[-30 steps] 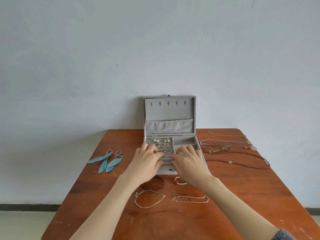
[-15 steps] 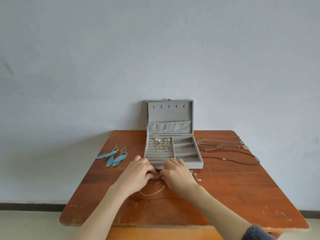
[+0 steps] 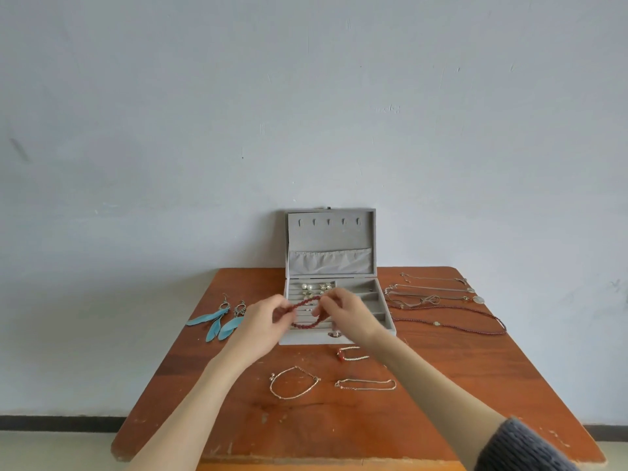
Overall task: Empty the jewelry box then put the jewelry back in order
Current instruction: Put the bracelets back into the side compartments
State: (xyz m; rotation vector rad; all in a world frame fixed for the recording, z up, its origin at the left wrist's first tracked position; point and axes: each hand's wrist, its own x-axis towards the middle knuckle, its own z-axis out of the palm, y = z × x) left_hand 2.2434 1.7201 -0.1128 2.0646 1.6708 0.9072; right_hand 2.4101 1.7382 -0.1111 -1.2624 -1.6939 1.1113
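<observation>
Two hands at work above desk (image 3: 217, 396). Open jewelry box (image 3: 384, 317) against far edge, earrings in its left rows, right compartments seemingly bare. Left hand (image 3: 263, 326) and right hand (image 3: 343, 312) each pinching red bead bracelet (image 3: 306, 314), stretched left-right just above box, both equally near.
</observation>
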